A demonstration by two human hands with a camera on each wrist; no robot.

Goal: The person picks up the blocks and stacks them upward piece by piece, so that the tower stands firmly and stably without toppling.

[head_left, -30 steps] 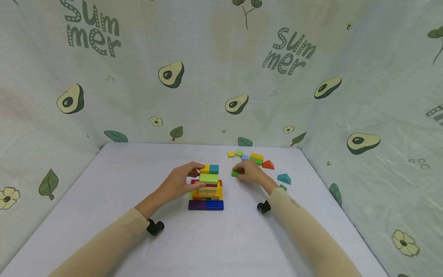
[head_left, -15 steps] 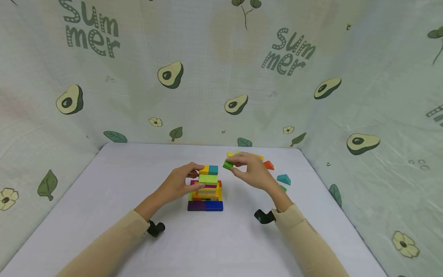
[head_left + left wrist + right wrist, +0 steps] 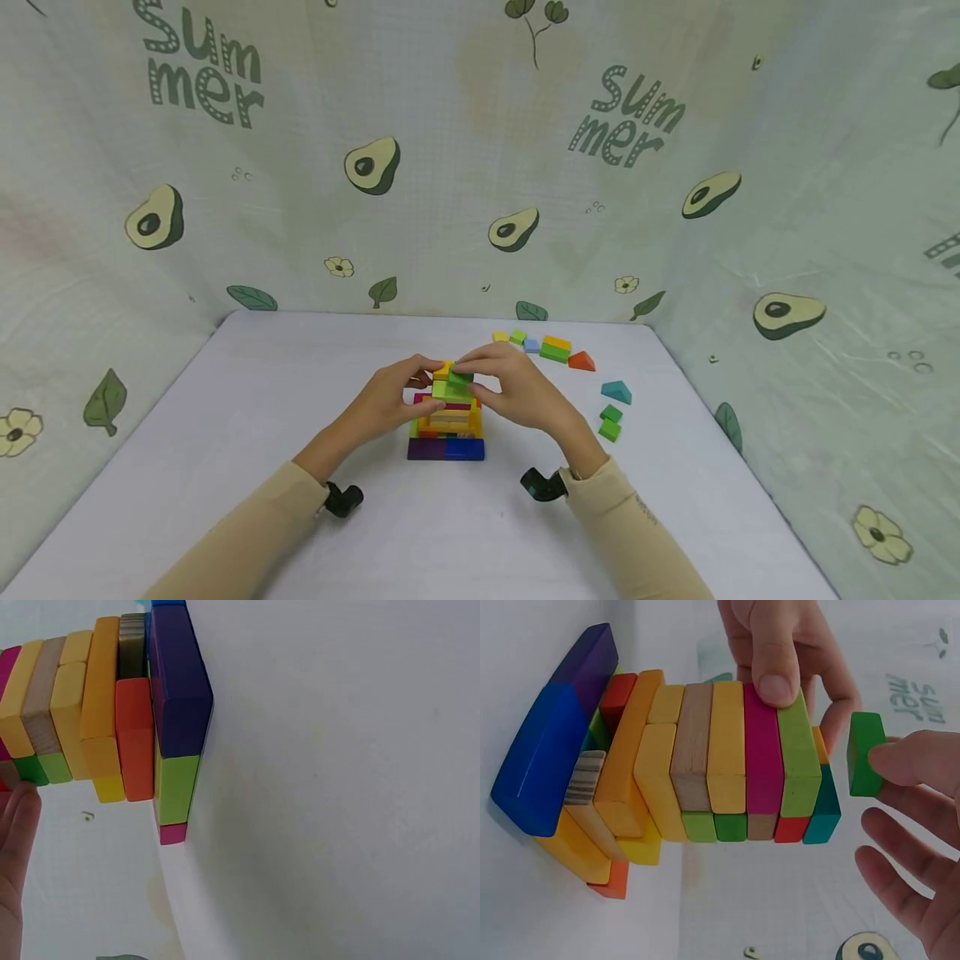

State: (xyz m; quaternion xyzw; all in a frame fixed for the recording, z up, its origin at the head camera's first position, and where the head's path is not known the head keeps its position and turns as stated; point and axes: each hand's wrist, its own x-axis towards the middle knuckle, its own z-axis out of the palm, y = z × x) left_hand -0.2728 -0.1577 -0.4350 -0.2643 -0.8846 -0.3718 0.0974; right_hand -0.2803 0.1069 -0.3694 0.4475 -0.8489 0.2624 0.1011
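Observation:
A tower of coloured wooden blocks (image 3: 450, 423) stands mid-table, on a base of purple and blue blocks (image 3: 446, 450). My left hand (image 3: 393, 396) steadies its upper left side; in the right wrist view the thumb (image 3: 776, 675) presses the magenta block (image 3: 763, 750) and the light green block (image 3: 799, 761), with the fingers behind. My right hand (image 3: 517, 387) pinches a small green block (image 3: 864, 754) between thumb and fingers. That block is held just above the teal block (image 3: 823, 804) at the tower's top, with a gap between them in the right wrist view.
Loose blocks lie at the back right: a yellow one (image 3: 500, 337), a blue one (image 3: 531, 346), a yellow block on a green one (image 3: 555, 352) and a red triangle (image 3: 582, 362). Nearer are a teal piece (image 3: 617, 392) and two green blocks (image 3: 611, 430). Patterned cloth (image 3: 450, 167) hangs behind.
My right hand has lifted the green block off to the tower's right and carried it left, over the tower's top. My left hand has stayed at the tower.

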